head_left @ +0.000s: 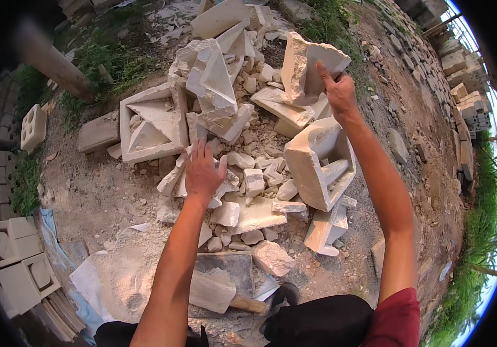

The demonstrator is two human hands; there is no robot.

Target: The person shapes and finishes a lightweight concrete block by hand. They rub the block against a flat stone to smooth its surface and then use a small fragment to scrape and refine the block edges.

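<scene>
My right hand [339, 89] is closed on the edge of a broken piece of pale block [312, 66] with a rough, snapped rim. It tilts up above other fragments at the far right of the rubble heap. Lower and to the left, my left hand [203, 173] rests with fingers stretched on small broken chunks. Beside its fingertips sits a square block with triangular hollows [155, 122]. A hollow, broken block [318, 168] lies below my right forearm. Near my feet, a dusty mallet [214, 290] with a short wooden handle lies by a dark flat plate [228, 263].
More broken blocks [219, 20] are heaped at the back. A wooden post [58, 66] stands at far left, near a hollow block [33, 128]. Stacked moulded blocks [11, 251] line the left side. Pale powder [127, 277] covers a sheet at lower left. Stacked bricks [468, 87] stand far right.
</scene>
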